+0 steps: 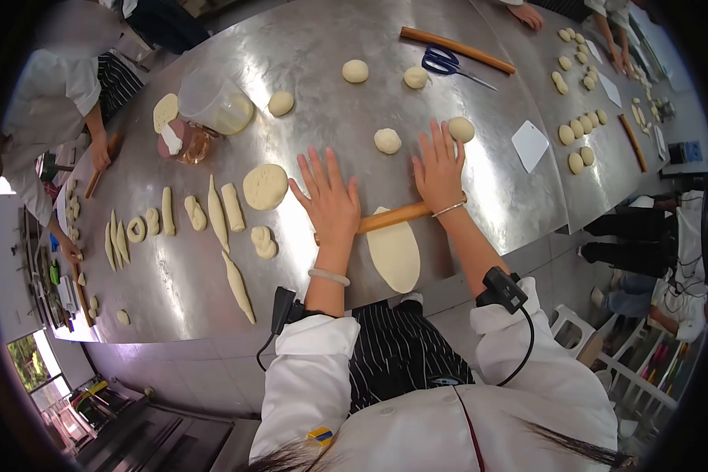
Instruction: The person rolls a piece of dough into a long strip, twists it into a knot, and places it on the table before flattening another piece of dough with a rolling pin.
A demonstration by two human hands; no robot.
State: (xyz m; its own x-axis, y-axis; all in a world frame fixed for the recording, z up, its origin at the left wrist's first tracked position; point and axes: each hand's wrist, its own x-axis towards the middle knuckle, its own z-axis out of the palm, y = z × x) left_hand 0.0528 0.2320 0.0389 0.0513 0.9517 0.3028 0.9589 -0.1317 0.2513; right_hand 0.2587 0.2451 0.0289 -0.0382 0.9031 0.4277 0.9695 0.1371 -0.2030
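Note:
My left hand [328, 195] lies flat with fingers spread over the left end of a wooden rolling pin [397, 215]. On the pin's right end rests my right hand [439, 173], its fingers stretched out, near a small dough ball [461, 130]. Beneath the pin is a flat oval sheet of dough [395, 258], reaching to the table's front edge. A round flattened dough piece [265, 186] sits just left of my left hand, with a knotted piece [264, 242] below it. Another dough ball [387, 141] lies between my hands, beyond the pin.
Shaped dough pieces [167, 211] line the metal table [307, 94] at left, near a plastic tub [216, 106]. Scissors [442, 60], another rolling pin [456, 49] and a white scraper [530, 146] lie farther back. Other people's hands [101, 151] work at the left and far right.

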